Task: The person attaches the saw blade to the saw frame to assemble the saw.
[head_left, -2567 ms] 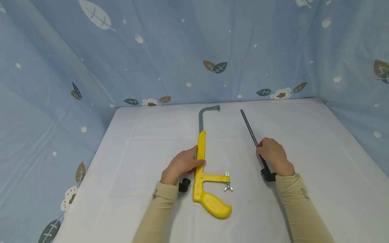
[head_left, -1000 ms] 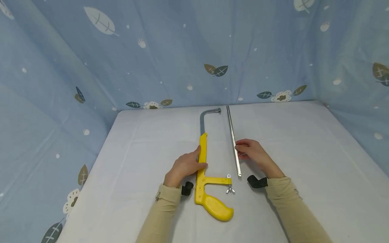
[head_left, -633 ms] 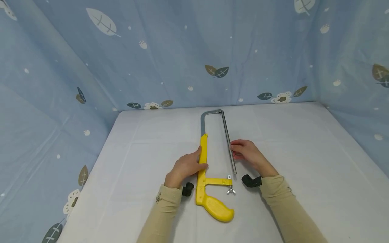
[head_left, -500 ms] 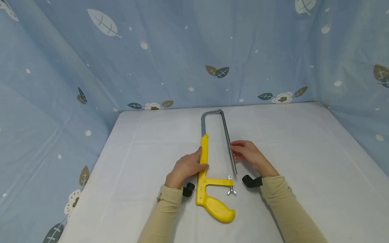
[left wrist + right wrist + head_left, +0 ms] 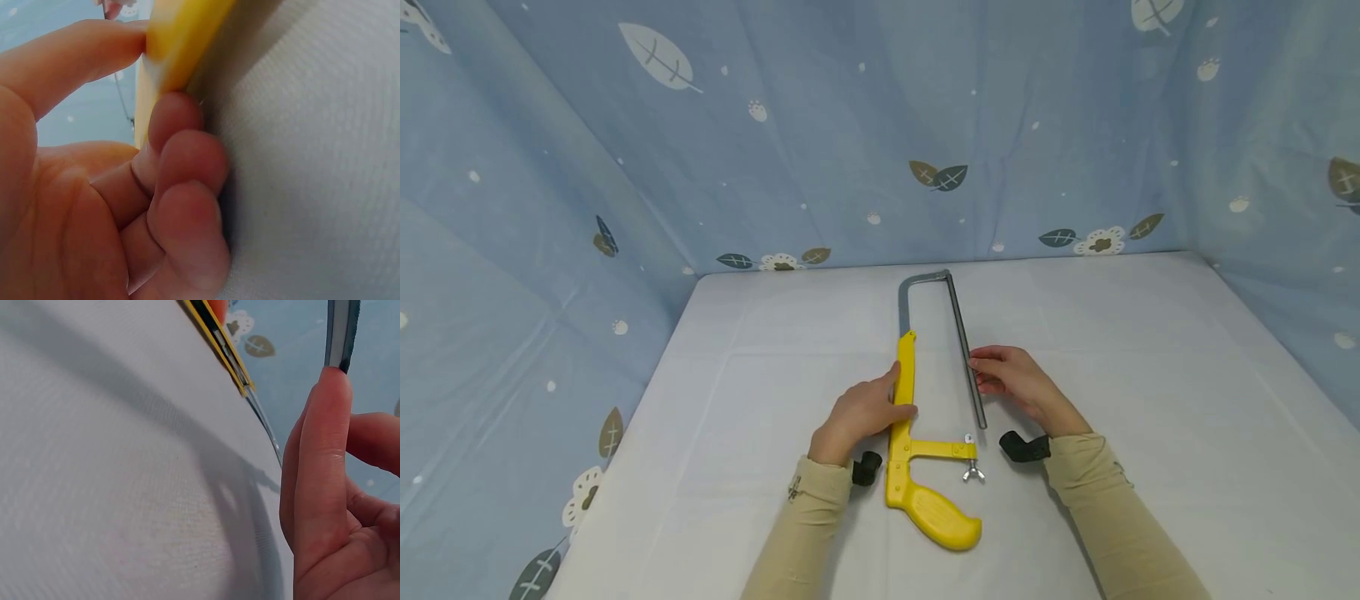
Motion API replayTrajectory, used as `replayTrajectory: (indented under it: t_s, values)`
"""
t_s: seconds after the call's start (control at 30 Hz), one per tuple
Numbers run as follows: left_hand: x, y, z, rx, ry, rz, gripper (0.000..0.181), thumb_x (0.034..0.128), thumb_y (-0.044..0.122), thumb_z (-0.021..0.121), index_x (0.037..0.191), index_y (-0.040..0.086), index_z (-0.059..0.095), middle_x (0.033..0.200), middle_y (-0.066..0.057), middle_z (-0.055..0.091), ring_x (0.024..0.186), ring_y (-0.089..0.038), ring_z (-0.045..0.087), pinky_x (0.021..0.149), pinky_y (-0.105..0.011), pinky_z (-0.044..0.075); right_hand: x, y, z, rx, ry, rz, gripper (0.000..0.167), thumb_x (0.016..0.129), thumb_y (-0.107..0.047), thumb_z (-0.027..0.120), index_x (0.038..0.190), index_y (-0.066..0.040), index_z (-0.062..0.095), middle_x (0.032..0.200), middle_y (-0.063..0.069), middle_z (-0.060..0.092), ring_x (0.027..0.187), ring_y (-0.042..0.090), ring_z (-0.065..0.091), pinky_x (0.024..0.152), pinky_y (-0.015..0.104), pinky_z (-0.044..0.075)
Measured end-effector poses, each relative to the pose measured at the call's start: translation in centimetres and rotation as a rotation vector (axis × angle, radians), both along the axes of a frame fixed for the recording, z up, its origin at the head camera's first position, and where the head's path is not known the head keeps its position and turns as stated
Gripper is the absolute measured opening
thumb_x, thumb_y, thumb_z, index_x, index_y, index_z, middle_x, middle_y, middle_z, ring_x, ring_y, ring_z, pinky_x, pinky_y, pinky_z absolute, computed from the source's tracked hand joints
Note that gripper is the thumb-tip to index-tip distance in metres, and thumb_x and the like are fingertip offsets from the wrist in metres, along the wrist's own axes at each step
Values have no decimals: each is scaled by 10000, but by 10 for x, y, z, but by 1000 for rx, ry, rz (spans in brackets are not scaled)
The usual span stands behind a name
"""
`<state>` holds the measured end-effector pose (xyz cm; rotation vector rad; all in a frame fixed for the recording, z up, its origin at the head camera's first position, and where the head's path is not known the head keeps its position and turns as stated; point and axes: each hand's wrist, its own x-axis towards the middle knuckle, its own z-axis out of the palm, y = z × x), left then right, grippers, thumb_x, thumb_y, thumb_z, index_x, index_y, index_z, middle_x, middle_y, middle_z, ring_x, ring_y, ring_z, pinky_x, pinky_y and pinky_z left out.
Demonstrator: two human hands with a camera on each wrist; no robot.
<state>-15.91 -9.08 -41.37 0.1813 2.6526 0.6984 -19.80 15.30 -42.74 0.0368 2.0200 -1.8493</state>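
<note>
1. Hacksaw frame [image 5: 900, 435] lay flat on the white-covered table [image 5: 775, 350], handle [image 5: 943, 518] toward the person, grey front arm [image 5: 904, 304] away.
2. Left hand [image 5: 859, 417] had thumb and fingers clamped round the frame's yellow spine.
3. Right hand [image 5: 1021, 387] had thumb and fingers together on the hacksaw blade [image 5: 964, 342], somewhat below its middle. Blade sat right of the frame's spine, far end at the frame's front tip; couldn't tell if it was hooked on. Near end hung free, just short of the frame's lower arm [image 5: 938, 450].
4. Blade handling, judged: thin, light, stiff edgewise, springy sideways; smooth faces could twist in a fingertip pinch, and a hard bend might snap it. Best hold: flat faces, near the free end, off the toothed edge.
5. Frame handling, judged: rigid, heavier; spine or handle made the sound hold.
6. Around: wing nut [image 5: 973, 475] at the end of the frame's lower arm; its pin [image 5: 969, 438] was the near obstacle by the blade's free end. Black wrist fittings sat left [image 5: 867, 468] and right [image 5: 1024, 447] of the frame; patterned curtain [image 5: 820, 125] hung beyond it.
</note>
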Motion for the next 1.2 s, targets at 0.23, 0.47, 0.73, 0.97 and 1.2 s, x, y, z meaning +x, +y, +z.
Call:
replayTrajectory:
  t_s: [0.23,0.47,0.73,0.97,1.2]
  values:
    - [0,0,0,-5,10,-5,794,793,474,584,1434,203,201,1298,-44,464,923,-191,478,780,-341,372,2,0,0,-12,-12,2,442,857,-172,589,1208,65,462,967,140,542,752,160,562,666,265,493]
    - [0,1,1,5,0,0,794,792,472,587,1433,205,203,1302,-45,460,936,-193,474,788,-346,370,0,-1,1,-12,-20,6,439,857,-167,588,1207,66,462,960,139,540,744,159,559,666,264,492]
    - [0,0,2,4,-3,5,796,790,474,588,1433,209,200,1305,-43,458,938,-195,472,783,-342,369,1,-1,4,-31,-33,-8,443,854,-162,591,1214,60,459,941,120,545,714,142,560,648,252,492]
    - [2,-1,1,9,-11,1,793,795,469,585,1434,203,198,1316,-46,446,963,-194,474,811,-353,368,4,-1,1,-33,-47,-15,445,855,-163,589,1219,57,457,932,112,544,702,134,556,636,242,491]
    - [0,0,3,1,3,-21,785,807,459,578,1434,186,194,1328,-37,434,938,-182,476,784,-332,373,2,1,-1,75,-2,25,436,859,-185,581,1212,48,473,925,137,565,705,159,569,641,294,497]
